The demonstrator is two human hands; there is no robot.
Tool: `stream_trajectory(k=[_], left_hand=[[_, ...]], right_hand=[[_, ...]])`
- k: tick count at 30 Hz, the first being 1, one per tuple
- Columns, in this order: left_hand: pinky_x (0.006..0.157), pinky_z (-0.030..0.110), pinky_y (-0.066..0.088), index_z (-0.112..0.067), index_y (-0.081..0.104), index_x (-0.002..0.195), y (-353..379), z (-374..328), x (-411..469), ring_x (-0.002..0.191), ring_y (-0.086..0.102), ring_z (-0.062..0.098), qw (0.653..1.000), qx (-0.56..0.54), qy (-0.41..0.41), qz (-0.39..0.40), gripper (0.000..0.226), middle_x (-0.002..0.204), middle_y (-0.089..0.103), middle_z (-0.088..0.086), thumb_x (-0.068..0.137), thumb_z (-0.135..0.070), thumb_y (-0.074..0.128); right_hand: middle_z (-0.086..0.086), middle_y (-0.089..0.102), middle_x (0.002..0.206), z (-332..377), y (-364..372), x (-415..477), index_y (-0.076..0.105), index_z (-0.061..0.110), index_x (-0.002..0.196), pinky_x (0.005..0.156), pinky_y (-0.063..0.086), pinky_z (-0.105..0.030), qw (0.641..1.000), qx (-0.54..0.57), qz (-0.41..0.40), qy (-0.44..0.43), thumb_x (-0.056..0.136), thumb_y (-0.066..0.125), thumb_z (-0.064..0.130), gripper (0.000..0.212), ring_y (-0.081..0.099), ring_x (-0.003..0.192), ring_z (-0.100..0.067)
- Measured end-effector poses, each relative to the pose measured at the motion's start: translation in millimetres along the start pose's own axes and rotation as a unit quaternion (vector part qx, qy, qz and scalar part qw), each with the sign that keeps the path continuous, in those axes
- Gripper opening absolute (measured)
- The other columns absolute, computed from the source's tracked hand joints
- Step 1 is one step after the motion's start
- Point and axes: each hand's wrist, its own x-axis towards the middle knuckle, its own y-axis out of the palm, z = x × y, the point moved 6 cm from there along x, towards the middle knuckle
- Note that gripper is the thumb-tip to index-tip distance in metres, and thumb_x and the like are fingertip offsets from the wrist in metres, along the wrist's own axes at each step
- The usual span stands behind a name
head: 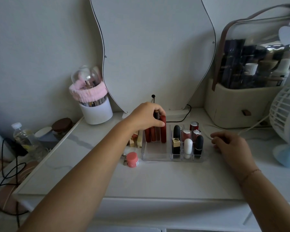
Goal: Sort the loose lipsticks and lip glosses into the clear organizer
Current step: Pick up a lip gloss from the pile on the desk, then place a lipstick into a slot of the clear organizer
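Observation:
The clear organizer (pixel 155 156) stands at the middle of the white tabletop. Its wide left compartment holds several upright lip glosses (pixel 155 133) in red and brown tones. My left hand (pixel 146 117) grips the tops of these tubes, fingers curled over a tall red tube (pixel 163 131). The small right cells hold several lipsticks: a black and gold one (pixel 176 142), a white one (pixel 188 148), a black one (pixel 198 144) and red-capped ones (pixel 194 125) behind. My right hand (pixel 231 146) rests loosely curled on the table right of the organizer, holding nothing.
Left of the organizer lie gold-cased lipsticks (pixel 134 139) and a pink round jar (pixel 132 159). A white brush holder (pixel 97 111) stands back left, a mirror (pixel 156 52) behind, a beige cosmetic case (pixel 238 104) back right, a white fan (pixel 286 114) and a cable (pixel 248 129) at right.

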Motion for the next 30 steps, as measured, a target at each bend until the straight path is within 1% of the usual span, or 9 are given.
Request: stream_trajectory(k=[3,6,11,15,18,21,25,28,30], left_hand=[[0.087,0.021,0.042,-0.026,0.059,0.117,-7,-1,-5,0.108,0.055,0.005,0.999,-0.022,0.015,0.018,0.049,0.116,0.061,-0.009,0.074,-0.041,0.075],[0.078,0.012,0.042,-0.031,0.058,0.116,-45,11,-18,0.099,0.057,-0.005,0.993,-0.101,0.004,-0.053,0.044,0.110,0.062,-0.016,0.077,-0.051,0.067],[0.071,0.005,0.043,-0.024,0.065,0.098,-99,83,-60,0.084,0.059,0.005,0.962,-0.149,-0.079,-0.216,0.015,0.094,0.066,-0.005,0.084,-0.022,0.069],[0.068,0.023,0.043,-0.015,0.066,0.092,-76,126,-90,0.082,0.058,0.014,0.956,-0.116,-0.209,-0.167,0.015,0.085,0.065,0.001,0.080,-0.022,0.072],[0.068,0.025,0.044,-0.021,0.059,0.098,-36,141,-116,0.087,0.059,0.012,0.955,-0.077,-0.281,-0.048,0.041,0.091,0.061,-0.005,0.066,-0.038,0.081],[0.075,0.029,0.047,-0.022,0.055,0.107,-11,144,-130,0.093,0.059,0.016,0.955,-0.042,-0.294,0.018,0.056,0.101,0.061,0.000,0.059,-0.031,0.083],[0.088,0.038,0.052,-0.012,0.065,0.111,-13,140,-132,0.094,0.065,0.022,0.955,-0.060,-0.287,-0.047,0.043,0.098,0.069,0.004,0.068,-0.008,0.069],[0.071,0.031,0.052,-0.016,0.068,0.103,-25,133,-136,0.078,0.065,0.019,0.955,-0.078,-0.273,-0.085,0.032,0.082,0.068,0.000,0.073,-0.006,0.069],[0.070,0.033,0.054,-0.017,0.067,0.102,-39,125,-137,0.078,0.065,0.020,0.953,-0.108,-0.252,-0.130,0.029,0.085,0.068,0.001,0.075,-0.007,0.071]], right_hand=[[0.001,0.066,0.077,0,0,0,0.066,0.022,0.089,0.061,0.043,-0.021,1.000,0.005,0.002,0.000,0.087,0.056,0.010,0.016,0.059,0.066,-0.014],[0.004,0.065,0.077,0,0,0,0.065,0.023,0.090,0.061,0.042,-0.020,1.000,-0.002,0.008,-0.004,0.087,0.056,0.012,0.015,0.060,0.067,-0.012],[0.003,0.067,0.078,-3,1,3,0.065,0.028,0.086,0.066,0.047,-0.026,1.000,-0.012,0.006,-0.015,0.087,0.058,0.013,0.016,0.062,0.070,-0.015],[0.001,0.068,0.079,-7,-1,5,0.065,0.030,0.085,0.055,0.043,-0.005,1.000,-0.008,0.005,-0.014,0.086,0.059,0.016,0.015,0.063,0.071,-0.018],[-0.001,0.068,0.077,-10,-1,7,0.066,0.029,0.085,0.054,0.042,-0.003,1.000,-0.016,0.004,-0.016,0.086,0.060,0.015,0.015,0.063,0.070,-0.019],[-0.001,0.068,0.077,-10,0,8,0.068,0.025,0.087,0.053,0.041,-0.003,1.000,-0.019,0.003,-0.013,0.085,0.060,0.014,0.014,0.063,0.069,-0.018],[-0.001,0.067,0.078,-10,1,8,0.066,0.026,0.088,0.055,0.043,-0.003,1.000,-0.013,0.003,-0.010,0.086,0.060,0.013,0.015,0.063,0.070,-0.020],[0.002,0.067,0.076,-8,-1,6,0.066,0.026,0.088,0.054,0.043,-0.003,1.000,-0.011,-0.003,-0.010,0.086,0.059,0.012,0.016,0.062,0.068,-0.016],[0.004,0.066,0.076,-7,0,6,0.066,0.025,0.088,0.053,0.045,-0.007,1.000,-0.010,-0.004,-0.012,0.086,0.059,0.011,0.016,0.062,0.067,-0.015]])
